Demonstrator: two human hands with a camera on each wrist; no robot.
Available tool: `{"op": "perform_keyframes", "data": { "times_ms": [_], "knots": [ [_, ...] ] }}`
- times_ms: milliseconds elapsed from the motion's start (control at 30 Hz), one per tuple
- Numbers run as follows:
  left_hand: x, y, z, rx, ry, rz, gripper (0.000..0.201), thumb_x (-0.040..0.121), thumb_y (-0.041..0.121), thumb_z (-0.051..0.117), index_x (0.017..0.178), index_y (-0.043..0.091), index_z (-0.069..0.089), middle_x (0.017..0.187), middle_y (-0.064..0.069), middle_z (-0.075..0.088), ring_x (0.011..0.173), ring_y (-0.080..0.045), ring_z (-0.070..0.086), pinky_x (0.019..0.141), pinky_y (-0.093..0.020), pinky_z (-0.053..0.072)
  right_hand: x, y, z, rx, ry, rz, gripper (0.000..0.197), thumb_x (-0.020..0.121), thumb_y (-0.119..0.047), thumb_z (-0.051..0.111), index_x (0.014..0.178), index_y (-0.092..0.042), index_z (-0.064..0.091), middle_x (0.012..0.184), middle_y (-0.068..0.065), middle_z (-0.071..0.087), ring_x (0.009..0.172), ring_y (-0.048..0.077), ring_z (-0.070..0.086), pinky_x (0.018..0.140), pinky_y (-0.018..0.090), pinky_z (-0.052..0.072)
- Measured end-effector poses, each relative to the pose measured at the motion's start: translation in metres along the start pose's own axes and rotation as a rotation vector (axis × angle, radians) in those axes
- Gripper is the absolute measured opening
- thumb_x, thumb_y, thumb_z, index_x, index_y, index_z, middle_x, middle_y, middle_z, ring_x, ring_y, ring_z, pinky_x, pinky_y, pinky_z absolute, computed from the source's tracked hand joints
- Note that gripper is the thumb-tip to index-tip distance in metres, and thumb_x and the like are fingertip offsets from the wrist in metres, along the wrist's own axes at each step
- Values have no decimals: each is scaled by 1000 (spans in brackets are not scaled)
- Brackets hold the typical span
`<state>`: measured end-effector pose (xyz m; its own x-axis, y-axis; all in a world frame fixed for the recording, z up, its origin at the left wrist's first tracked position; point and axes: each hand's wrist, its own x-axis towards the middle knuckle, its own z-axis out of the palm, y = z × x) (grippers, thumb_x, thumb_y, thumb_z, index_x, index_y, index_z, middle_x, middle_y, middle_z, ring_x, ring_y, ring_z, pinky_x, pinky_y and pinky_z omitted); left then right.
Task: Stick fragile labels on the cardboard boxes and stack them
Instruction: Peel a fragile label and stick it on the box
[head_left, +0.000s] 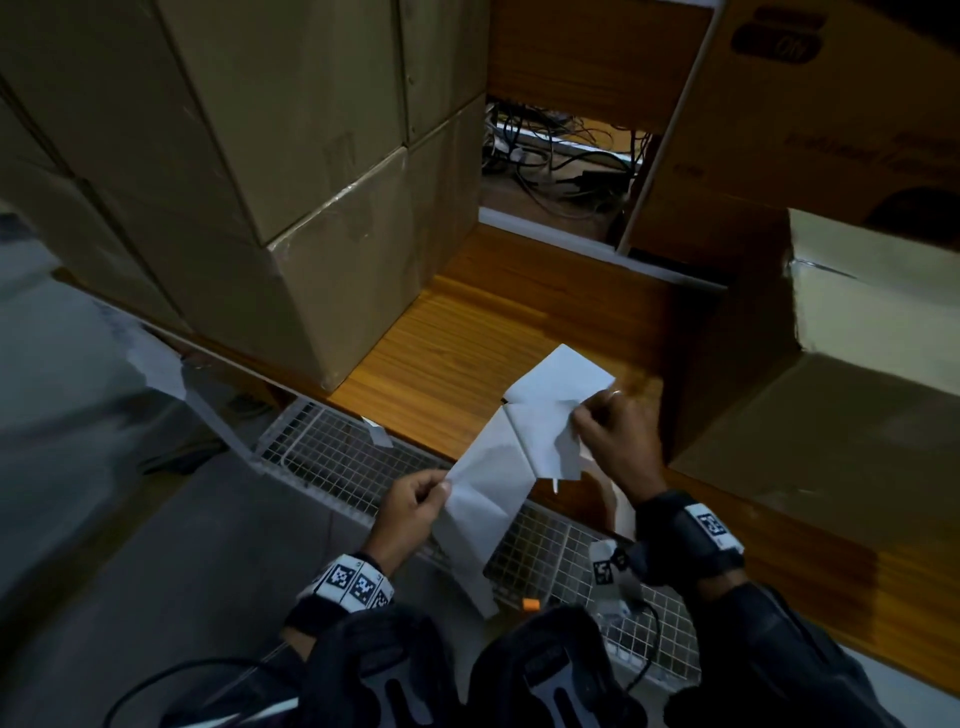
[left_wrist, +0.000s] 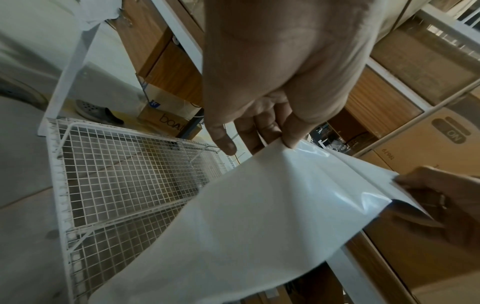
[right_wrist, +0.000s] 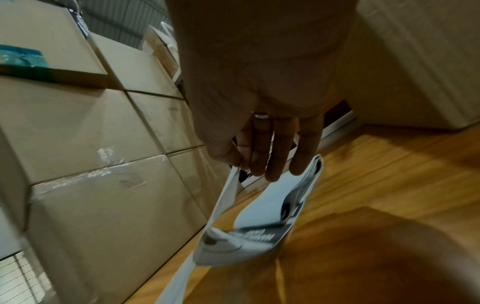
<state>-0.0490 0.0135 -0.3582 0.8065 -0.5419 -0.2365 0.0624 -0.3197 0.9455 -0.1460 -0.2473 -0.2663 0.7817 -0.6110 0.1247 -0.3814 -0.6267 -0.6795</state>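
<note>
At the bottom of the head view the person's two wrists carry marker bands. Just above them, the left hand (head_left: 413, 506) pinches the lower left corner of a white label sheet (head_left: 511, 441) between thumb and curled fingers, while the right hand (head_left: 615, 434) pinches its right edge at frame centre. The sheet's long axis runs diagonally from lower left to upper right, spanning both hands, so the peel likely turns on the right hand's edge, where the layers appear to part. It hangs in the air over the edge of the wooden shelf (head_left: 467, 332) and the white wire rack (head_left: 332, 457) below.

The sheet is glossy, creased into panels, and blank on the side facing the head camera. In the right wrist view its underside shows dark print, too blurred to read.

Farther back, stacked cardboard boxes (head_left: 291, 171) fill the upper left, and another cardboard box (head_left: 831, 426) sits at right.
</note>
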Motion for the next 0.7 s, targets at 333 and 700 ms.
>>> {"op": "perform_keyframes", "data": {
  "times_ms": [333,700],
  "knots": [
    [4,10,-4,1,119,7,23,99,8,60,113,22,72,102,8,75,93,-3,71,78,-23,58,28,-8,-51,144,366,175,12,95,-21,61,90,-12,68,85,1,67,82,18,62,77,27,42],
    [-1,18,-17,102,198,4,27,99,15,62,125,17,69,107,5,72,101,-10,67,82,-30,58,23,-29,-64,405,583,143,6,96,-19,60,93,-17,64,81,-14,60,69,-5,55,63,19,45]
  ]
}}
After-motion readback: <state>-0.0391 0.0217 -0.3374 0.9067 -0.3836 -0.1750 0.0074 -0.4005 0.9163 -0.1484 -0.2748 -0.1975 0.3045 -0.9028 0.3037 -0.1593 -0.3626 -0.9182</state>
